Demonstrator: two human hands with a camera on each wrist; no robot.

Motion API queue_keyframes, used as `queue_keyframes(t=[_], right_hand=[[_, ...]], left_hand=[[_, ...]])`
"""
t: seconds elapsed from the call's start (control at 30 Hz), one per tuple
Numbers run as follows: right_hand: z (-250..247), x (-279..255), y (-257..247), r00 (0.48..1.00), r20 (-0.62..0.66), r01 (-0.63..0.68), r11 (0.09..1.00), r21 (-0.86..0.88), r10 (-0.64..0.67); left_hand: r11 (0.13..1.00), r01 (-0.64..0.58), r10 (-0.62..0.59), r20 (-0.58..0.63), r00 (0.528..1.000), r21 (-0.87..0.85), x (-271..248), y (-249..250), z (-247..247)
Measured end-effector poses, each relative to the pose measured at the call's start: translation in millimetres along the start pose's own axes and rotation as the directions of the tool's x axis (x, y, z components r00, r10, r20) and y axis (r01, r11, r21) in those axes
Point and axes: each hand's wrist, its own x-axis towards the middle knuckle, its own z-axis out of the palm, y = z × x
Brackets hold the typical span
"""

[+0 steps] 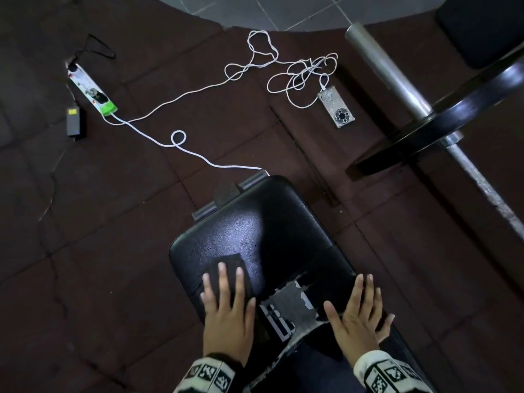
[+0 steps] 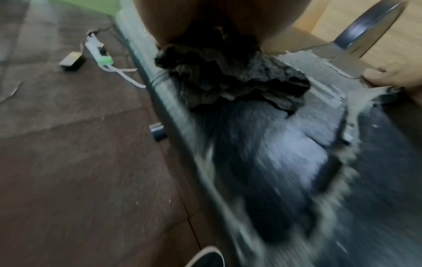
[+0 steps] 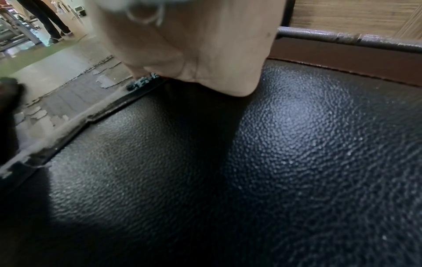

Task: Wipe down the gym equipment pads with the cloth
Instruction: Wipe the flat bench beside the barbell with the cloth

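From the head view, your left hand [image 1: 226, 310] lies flat on the dark cloth [image 1: 226, 268], fingers [image 1: 222, 275] straight and spread, pressing it onto the near left part of the black pad [image 1: 255, 222]. Your right hand [image 1: 358, 316] rests palm down on the right side of the same pad, fingers straight, holding nothing. Between your hands the pad cover is torn, showing a grey patch [image 1: 289, 304]. On the floor [image 1: 113, 251] past the pad lie a power strip [image 1: 92, 92], a dark adapter [image 1: 76, 121] near it, a white cable [image 1: 181, 143] and a phone [image 1: 336, 106]. A barbell [image 1: 397, 80] with a black plate [image 1: 442, 120] crosses the upper right.

In the left wrist view, which is blurred, the cloth [image 2: 228, 77] is bunched under your left hand [image 2: 205, 19], sitting near the pad's [image 2: 262, 162] left edge. Your right hand's thumb [image 2: 392, 75] touches the torn area. The power strip [image 2: 98, 52] and adapter [image 2: 72, 60] sit on the floor [image 2: 80, 162] well to the left; a shoe tip [image 2: 205, 258] shows at the bottom.

In the right wrist view, your right hand [image 3: 194, 45] presses its palm on the textured pad [image 3: 274, 162]. Its fingers cannot be seen here. The torn patch [image 3: 68, 101] lies to the left, and the barbell [image 3: 342, 38] runs behind.
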Motion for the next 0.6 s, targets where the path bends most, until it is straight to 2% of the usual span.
queue_keyframes(t=[0.1,0.23,0.3,0.37,0.47,0.57,0.6], right_hand=[[-1,0,0,1.0,0.003,0.002,1.0,-0.001,-0.002],[-2,0,-1,1.0,0.002,-0.005,1.0,-0.002,0.005],[-2,0,-1,1.0,-0.009,-0.011,1.0,0.0,0.011],[-1,-1,-1,1.0,-0.021,-0.011,1.0,0.0,0.011],[2,1,0,0.999,-0.046,0.0,1.0,0.006,0.0],[6,2,2,0.998,-0.063,-0.005,1.0,-0.005,0.004],[6,2,2,0.998,-0.066,-0.005,1.0,-0.006,0.005]], left_hand=[[0.989,-0.111,0.102,0.091,0.991,0.101,32,5,-19],[0.991,-0.088,0.076,0.131,0.988,0.096,67,-7,-41],[0.998,-0.017,0.013,0.085,0.996,0.052,74,-22,-50],[0.993,0.11,-0.109,0.029,0.994,-0.046,75,-41,-53],[0.934,0.246,-0.273,-0.078,0.959,-0.258,58,-57,-48],[0.839,0.363,-0.42,-0.058,0.906,-0.405,20,-52,-22],[0.849,0.359,-0.411,-0.06,0.909,-0.388,6,-48,-10]])
